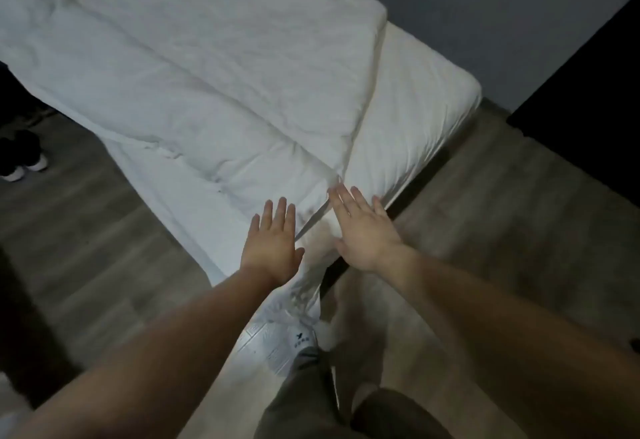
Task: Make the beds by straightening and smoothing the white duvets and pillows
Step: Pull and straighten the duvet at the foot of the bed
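Observation:
A white duvet (194, 68) lies wrinkled across the bed, bunched at the far end, its near corner ending close to my fingers. A strip of the white mattress sheet (412, 109) shows bare on the right side. My left hand (272, 244) is flat with straight fingers over the near corner of the bed, beside the duvet's edge. My right hand (363, 231) is also flat, fingers spread, its fingertips at the duvet's corner. Neither hand holds anything. No pillow is in view.
Wood-look floor (502, 203) surrounds the bed. A grey wall (485, 6) stands behind, with a dark panel (595, 92) at the right. Another person's dark shoes (24, 158) stand at the left. My own white shoe (294, 345) is beside the bed corner.

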